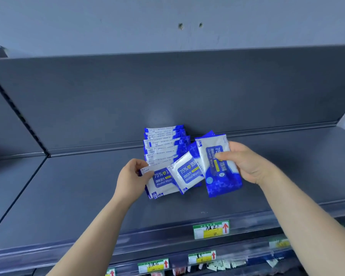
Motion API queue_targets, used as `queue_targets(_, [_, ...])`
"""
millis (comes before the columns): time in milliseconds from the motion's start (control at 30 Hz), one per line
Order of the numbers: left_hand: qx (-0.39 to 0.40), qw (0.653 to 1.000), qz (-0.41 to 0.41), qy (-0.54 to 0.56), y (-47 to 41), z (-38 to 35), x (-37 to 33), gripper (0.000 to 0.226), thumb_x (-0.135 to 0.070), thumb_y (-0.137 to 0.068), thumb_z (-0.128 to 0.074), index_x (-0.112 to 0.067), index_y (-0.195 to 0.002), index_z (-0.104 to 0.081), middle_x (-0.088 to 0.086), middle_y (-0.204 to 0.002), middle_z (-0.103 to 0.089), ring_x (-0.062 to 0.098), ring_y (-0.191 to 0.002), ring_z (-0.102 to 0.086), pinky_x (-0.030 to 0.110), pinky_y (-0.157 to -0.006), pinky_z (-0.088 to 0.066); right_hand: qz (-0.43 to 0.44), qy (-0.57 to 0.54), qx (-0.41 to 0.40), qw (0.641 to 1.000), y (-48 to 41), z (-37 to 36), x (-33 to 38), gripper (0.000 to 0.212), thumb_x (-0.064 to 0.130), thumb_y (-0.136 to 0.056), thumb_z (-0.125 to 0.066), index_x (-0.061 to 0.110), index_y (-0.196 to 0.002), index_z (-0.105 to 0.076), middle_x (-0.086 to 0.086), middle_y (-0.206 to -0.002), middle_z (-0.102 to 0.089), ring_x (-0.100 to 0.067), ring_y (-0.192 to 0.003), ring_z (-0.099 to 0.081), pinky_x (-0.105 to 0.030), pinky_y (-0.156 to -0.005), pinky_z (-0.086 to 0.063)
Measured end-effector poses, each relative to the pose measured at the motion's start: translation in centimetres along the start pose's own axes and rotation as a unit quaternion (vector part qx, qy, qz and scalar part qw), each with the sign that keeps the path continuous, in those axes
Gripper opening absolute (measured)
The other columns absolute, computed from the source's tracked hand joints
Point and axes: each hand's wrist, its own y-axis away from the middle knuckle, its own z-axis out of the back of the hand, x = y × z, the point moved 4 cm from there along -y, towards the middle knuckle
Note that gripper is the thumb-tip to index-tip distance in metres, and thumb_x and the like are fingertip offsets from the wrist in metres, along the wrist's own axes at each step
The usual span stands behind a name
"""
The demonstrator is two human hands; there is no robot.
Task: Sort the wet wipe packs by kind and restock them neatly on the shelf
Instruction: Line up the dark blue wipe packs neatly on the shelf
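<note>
- The left hand (131,176) pinches, with thumb and fingers, the upper left corner of a flat blue-and-white plastic wipe pack (163,183) that lies on the dark grey metal shelf (68,196).
- The right hand (245,164) curls round a second same-kind pack (217,168), its lettering turned sideways.
- A tilted third pack (187,173) sits between them and overlaps the first.
- Behind, an overlapping row of packs (161,144) reaches the back panel.
- A green-and-yellow price label (211,229) is on the shelf's front edge.
</note>
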Motion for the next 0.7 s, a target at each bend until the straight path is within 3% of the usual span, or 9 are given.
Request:
queue_targets(67, [0.001, 0.999, 0.019, 0.035, 0.4, -0.1, 0.5, 0.013, -0.022, -0.088, -0.066, -0.017, -0.099, -0.06, -0.003, -0.092, -0.069, 0.013, -0.073, -0.065, 0.018, -0.057, -0.045, -0.028, 0.003, -0.048, 0.998, -0.5, -0.5, -2.5, 0.02, -0.006, -0.091, -0.051, 0.007, -0.101, -0.064, -0.009, -0.08, -0.074, -0.02, -0.066, -0.071, -0.035, -0.063, -0.058])
queue_targets(133, [0.012, 0.997, 0.032, 0.073, 1.1, -0.3, 0.7, 0.032, -0.024, -0.078, -0.078, -0.02, -0.102, -0.058, -0.005, -0.095, -0.07, 0.014, -0.079, -0.069, 0.026, -0.065, -0.054, -0.06, 0.011, -0.084, 0.995, -0.7, -1.1, -4.7, 0.016, 0.0, -0.092, -0.054, 0.009, -0.1, -0.064, -0.009, -0.079, -0.074, -0.02, -0.065, -0.071, -0.036, -0.062, -0.057])
queue_targets(267, [0.024, 0.999, 0.043, 0.009, 2.1, -0.9, 1.4, 0.066, -0.029, -0.063, -0.09, -0.022, -0.111, -0.045, -0.012, -0.099, -0.063, 0.007, -0.083, -0.065, 0.021, -0.064, -0.051, -0.081, 0.028, -0.088, 0.992, -0.7, -2.5, -6.7, 0.01, 0.008, -0.094, -0.058, 0.012, -0.101, -0.063, -0.008, -0.089, -0.074, -0.02, -0.078, -0.072, -0.033, -0.064, -0.056])
queue_targets(367, [0.045, 0.995, 0.048, -0.071, 1.9, -1.0, 2.2, 0.053, -0.045, -0.07, -0.081, -0.019, -0.107, -0.053, -0.011, -0.097, -0.066, 0.008, -0.078, -0.066, 0.022, -0.06, -0.049, -0.071, 0.062, -0.087, 0.992, -0.7, -2.5, -6.4, 0.011, 0.011, -0.093, -0.059, 0.012, -0.104, -0.062, -0.009, -0.098, -0.072, -0.021, -0.089, -0.07, -0.037, -0.078, -0.055])
queue_targets(467, [0.073, 0.995, 0.011, -0.074, 1.8, -1.5, 1.7, 0.022, -0.032, -0.087, -0.068, -0.017, -0.101, -0.059, -0.01, -0.091, -0.068, 0.006, -0.072, -0.063, 0.016, -0.054, -0.043, -0.075, 0.062, -0.083, 0.992, -0.8, -2.8, -6.6, 0.015, 0.012, -0.094, -0.058, 0.013, -0.108, -0.06, -0.008, -0.101, -0.072, -0.022, -0.093, -0.069, -0.039, -0.083, -0.054])
queue_targets(567, [0.016, 0.998, -0.045, -0.051, 1.6, -0.8, 0.1, 0.006, -0.021, -0.094, -0.058, -0.023, -0.098, -0.055, -0.011, -0.091, -0.064, 0.003, -0.072, -0.059, 0.01, -0.054, -0.038, -0.05, 0.037, -0.069, 0.996, -1.2, -4.3, -6.7, 0.021, 0.013, -0.092, -0.061, 0.014, -0.114, -0.059, -0.007, -0.106, -0.072, -0.022, -0.095, -0.07, -0.042, -0.086, -0.055])
queue_targets(633, [0.014, 0.998, -0.05, -0.032, 1.0, -0.7, 0.1, 0.01, -0.024, -0.093, -0.059, -0.028, -0.097, -0.051, -0.015, -0.093, -0.062, 0.004, -0.077, -0.059, 0.012, -0.06, -0.041, -0.033, 0.044, -0.076, 0.996, -1.6, -5.0, -6.6, 0.024, 0.018, -0.091, -0.063, 0.018, -0.115, -0.057, -0.003, -0.109, -0.071, -0.018, -0.096, -0.07, -0.043, -0.087, -0.056])
queue_targets(700, [0.049, 0.997, -0.033, -0.04, 0.8, -0.8, 1.0, 0.033, -0.033, -0.083, -0.072, -0.03, -0.103, -0.046, -0.018, -0.1, -0.061, 0.003, -0.084, -0.062, 0.023, -0.07, -0.05, -0.025, 0.084, -0.088, 0.992, -1.8, -5.0, -6.4, 0.029, 0.026, -0.09, -0.065, 0.023, -0.116, -0.056, 0.0, -0.112, -0.068, -0.015, -0.097, -0.069, -0.04, -0.083, -0.058])
